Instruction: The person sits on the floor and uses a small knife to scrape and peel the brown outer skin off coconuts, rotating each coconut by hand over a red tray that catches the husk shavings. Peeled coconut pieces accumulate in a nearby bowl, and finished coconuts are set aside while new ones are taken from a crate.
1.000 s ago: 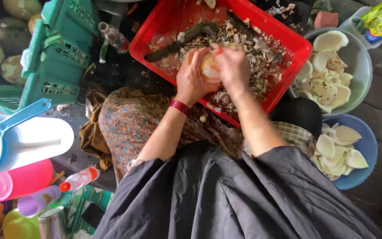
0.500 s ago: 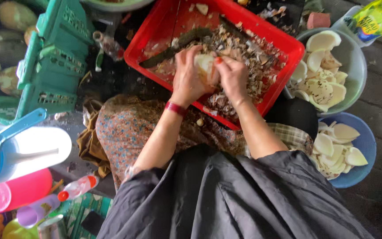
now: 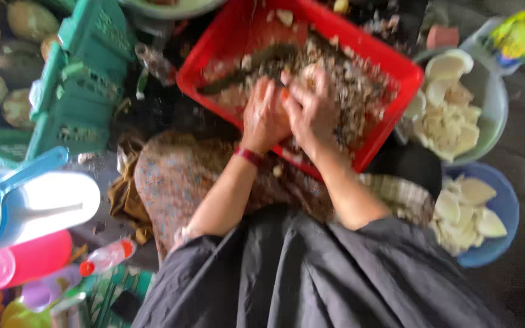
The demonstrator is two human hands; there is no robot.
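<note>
Hands: left hand (image 3: 264,115) and right hand (image 3: 311,109) pressed together, cupped round a pale piece (image 3: 307,76), mostly hidden, over a red crate (image 3: 390,67) of brown scraps; grey bowl (image 3: 492,103) and blue bowl (image 3: 508,212) of white pieces just beside

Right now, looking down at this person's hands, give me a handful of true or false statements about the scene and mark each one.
1. Both hands, the left hand and the right hand, are together over the red crate. True.
2. The red crate is empty. False: it holds a heap of brownish scraps and peelings.
3. The blue bowl holds pale white pieces. True.
4. A red band sits on the right wrist. False: it is on the left wrist.
5. A green crate lies to the left of the red one. True.
</note>
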